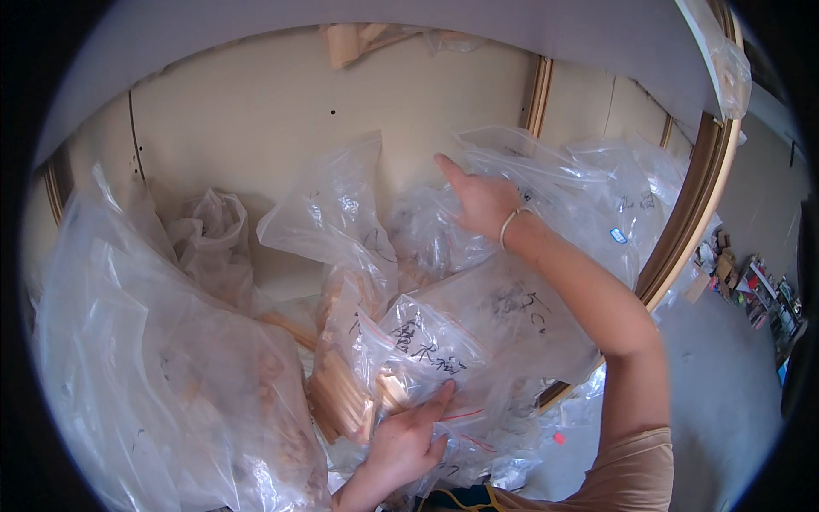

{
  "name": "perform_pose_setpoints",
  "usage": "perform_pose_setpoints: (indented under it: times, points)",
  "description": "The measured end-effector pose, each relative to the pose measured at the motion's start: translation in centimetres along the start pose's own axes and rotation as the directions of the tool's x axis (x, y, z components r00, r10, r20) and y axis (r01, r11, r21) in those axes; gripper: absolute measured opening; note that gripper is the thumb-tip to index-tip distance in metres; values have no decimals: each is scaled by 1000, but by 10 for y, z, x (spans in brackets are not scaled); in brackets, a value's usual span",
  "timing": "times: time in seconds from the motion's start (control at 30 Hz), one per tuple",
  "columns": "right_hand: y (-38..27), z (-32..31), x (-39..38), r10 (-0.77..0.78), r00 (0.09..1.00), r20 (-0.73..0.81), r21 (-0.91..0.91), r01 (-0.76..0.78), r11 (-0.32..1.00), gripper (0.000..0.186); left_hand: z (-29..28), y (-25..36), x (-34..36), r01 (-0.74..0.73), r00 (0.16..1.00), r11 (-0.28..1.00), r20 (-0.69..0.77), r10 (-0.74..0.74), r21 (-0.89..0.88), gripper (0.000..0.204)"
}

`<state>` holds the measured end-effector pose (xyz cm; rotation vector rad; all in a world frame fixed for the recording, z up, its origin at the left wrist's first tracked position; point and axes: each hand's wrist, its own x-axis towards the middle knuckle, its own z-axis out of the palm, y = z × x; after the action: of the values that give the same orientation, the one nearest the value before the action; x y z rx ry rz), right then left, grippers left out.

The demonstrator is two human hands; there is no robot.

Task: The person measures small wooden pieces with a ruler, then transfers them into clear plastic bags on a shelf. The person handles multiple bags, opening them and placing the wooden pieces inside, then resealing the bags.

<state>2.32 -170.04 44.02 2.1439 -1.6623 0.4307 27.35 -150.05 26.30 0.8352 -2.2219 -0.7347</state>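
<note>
Clear plastic zip bags with handwriting on them fill a shelf. Down at the front, my left hand (403,447) lies against a small zip bag (431,341) of pale wooden pieces. Its index finger stretches onto the plastic and its thumb stands apart. My right hand (485,203), with a band on the wrist, reaches across to the back, its index finger stretched out to the left. The other fingers are mostly hidden. Below it is a crumpled clear bag (422,226). A bag of wooden sticks (343,388) stands just left of the small zip bag.
A large filled plastic bag (179,384) takes up the left side. More clear bags (627,183) lie at the back right, beside the brown shelf post (695,205). An upper shelf board (409,13) hangs overhead. Beyond the post, assorted items (759,290) stand by the grey floor (717,392).
</note>
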Motion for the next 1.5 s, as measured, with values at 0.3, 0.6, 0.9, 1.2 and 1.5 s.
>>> perform_pose_setpoints:
  times: [0.3, 0.6, 0.9, 1.2, 1.5]
  points:
    - [-8, -45, 86, 17, 947, -321, 375, 111, 920, 17, -1, -2, 2, -11, 1000, 1000, -1, 11, -16, 77]
    - [-42, -104, 82, -77, 953, -293, 293, 166, 942, 26, -2, -3, 2, -4, 1000, 1000, -10, 4, -21, 74]
    - [-112, -60, -68, -594, 760, -264, 62, 628, 776, 15, 5, -9, 1, -90, 990, 996, -109, 88, -6, 67]
    - [-118, -2, -184, -720, 674, 164, 428, 609, 668, 33, 19, -25, -6, -119, 981, 973, -127, 146, 197, 17]
    - [-77, -62, -117, -562, 772, -297, -100, 560, 823, 35, 6, -15, 1, -142, 985, 984, -85, 152, 108, 78]
